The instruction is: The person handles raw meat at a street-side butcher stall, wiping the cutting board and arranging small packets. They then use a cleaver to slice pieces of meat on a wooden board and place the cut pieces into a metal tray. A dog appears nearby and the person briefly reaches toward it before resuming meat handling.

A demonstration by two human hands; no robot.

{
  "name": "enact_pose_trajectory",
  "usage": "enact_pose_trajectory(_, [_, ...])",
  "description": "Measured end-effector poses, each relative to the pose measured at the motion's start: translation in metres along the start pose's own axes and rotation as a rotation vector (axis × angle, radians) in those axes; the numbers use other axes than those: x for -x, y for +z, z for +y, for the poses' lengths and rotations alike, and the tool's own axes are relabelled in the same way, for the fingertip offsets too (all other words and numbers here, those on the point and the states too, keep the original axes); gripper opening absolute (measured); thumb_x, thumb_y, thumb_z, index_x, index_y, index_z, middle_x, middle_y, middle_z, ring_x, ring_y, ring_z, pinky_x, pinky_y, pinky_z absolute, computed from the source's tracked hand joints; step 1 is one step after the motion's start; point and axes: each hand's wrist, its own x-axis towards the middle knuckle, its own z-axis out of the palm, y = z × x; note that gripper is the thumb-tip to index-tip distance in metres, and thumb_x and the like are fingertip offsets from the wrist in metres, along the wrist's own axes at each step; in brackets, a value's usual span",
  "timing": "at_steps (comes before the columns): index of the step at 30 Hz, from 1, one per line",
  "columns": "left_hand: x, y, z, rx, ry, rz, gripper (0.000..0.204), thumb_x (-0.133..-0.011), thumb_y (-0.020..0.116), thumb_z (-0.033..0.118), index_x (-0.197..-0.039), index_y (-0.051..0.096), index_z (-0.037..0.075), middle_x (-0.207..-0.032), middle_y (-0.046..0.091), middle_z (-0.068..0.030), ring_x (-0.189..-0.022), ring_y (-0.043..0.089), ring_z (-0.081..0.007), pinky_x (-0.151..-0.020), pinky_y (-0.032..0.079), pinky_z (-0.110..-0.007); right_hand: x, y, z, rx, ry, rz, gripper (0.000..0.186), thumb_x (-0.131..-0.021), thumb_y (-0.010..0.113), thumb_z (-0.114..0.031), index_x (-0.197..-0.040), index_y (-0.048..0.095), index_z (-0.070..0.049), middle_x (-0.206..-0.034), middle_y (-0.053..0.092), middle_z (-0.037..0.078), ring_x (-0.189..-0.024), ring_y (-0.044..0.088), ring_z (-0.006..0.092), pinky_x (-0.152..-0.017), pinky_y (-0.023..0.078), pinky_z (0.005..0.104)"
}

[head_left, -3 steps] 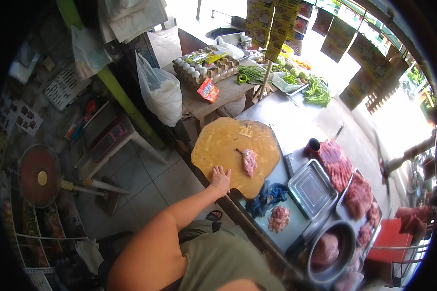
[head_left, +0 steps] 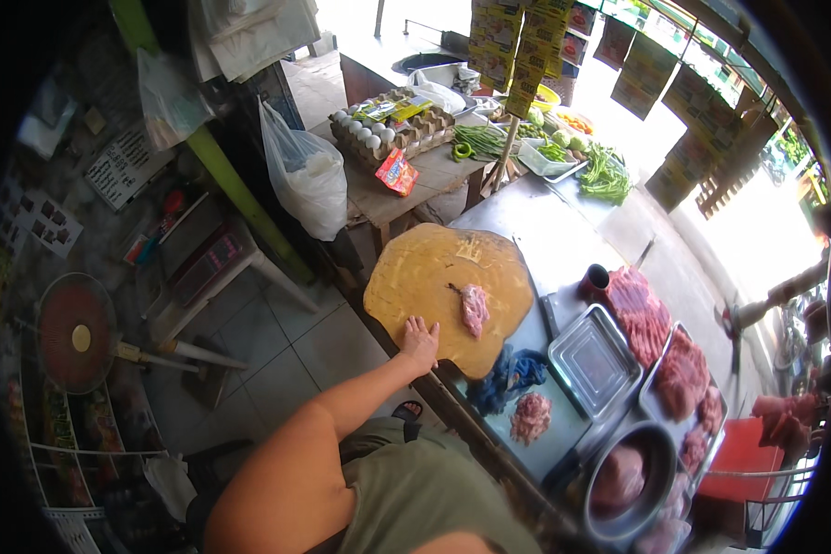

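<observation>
My left hand (head_left: 419, 343) lies flat on the near left edge of a thick, round wooden chopping block (head_left: 414, 263), fingers stretched out and nothing held. A piece of pale pink raw meat (head_left: 474, 310) sits on the block, right of the hand and apart from it. Just off the block's near right side are a crumpled dark blue cloth (head_left: 506, 374) and a small heap of cut meat (head_left: 531, 418). A knife (head_left: 549, 315) seems to lie between the block and a shallow metal tray (head_left: 596, 360). My right hand is out of the picture.
Farther right, raw meat slabs (head_left: 635, 305) lie beside a dark cup (head_left: 595, 278). A round pot (head_left: 598, 524) holding meat stands nearer. Beyond the block are eggs in trays (head_left: 415, 138) and green vegetables (head_left: 605, 175). A plastic bag (head_left: 307, 175) hangs left; a fan blade (head_left: 735, 346) shows right.
The fan blades at the right have turned. My left hand and the meat on the block stay where they were.
</observation>
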Motion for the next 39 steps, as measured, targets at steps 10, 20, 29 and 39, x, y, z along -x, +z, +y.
enact_pose_trajectory(10, [0.007,-0.004,-0.014,0.156,0.054,0.013,0.079,-0.079,0.073,0.047,-0.142,0.046,0.007,-0.148,0.038,-0.0277,-0.139,0.034,-0.0446,-0.117,0.022,-0.051,0.009,-0.035,-0.183,0.282,-0.306,-0.038,0.024,-0.077,0.075,-0.01,-0.099,0.073,0.001,-0.079,0.072,0.013,-0.073,0.068,0.0204,-0.071,0.054,0.0341])
enact_pose_trajectory(20, [-0.01,-0.072,-0.123,0.621,-0.113,0.5,0.021,-0.086,0.067,0.025,-0.077,0.065,0.006,-0.083,0.063,-0.0095,-0.089,0.064,-0.0302,-0.108,0.033,-0.058,0.024,0.02,-0.524,0.169,-0.968,-0.235,0.027,-0.078,0.073,-0.008,-0.105,0.07,-0.002,-0.077,0.067,0.013,-0.072,0.066,0.0227,-0.07,0.052,0.034])
enact_pose_trajectory(29, [-0.189,-0.19,-0.321,0.495,-0.273,0.865,0.019,-0.08,0.072,0.026,-0.076,0.067,0.007,-0.078,0.069,-0.0132,-0.081,0.065,-0.0352,-0.074,0.051,-0.047,0.0,0.152,-0.652,0.166,-1.062,0.189,0.018,-0.09,0.061,-0.019,-0.088,0.064,-0.001,-0.087,0.063,0.019,-0.081,0.061,0.038,-0.073,0.049,0.044])
enact_pose_trajectory(39, [-0.407,-0.297,-0.402,0.371,-0.28,0.49,0.073,-0.075,0.074,0.057,-0.125,0.06,0.006,-0.131,0.06,-0.0143,-0.134,0.042,-0.0344,-0.109,0.036,-0.046,-0.031,0.202,-0.638,0.489,-0.89,0.633,0.016,-0.093,0.055,-0.018,-0.084,0.053,-0.004,-0.085,0.055,0.017,-0.081,0.057,0.0386,-0.07,0.046,0.0479])
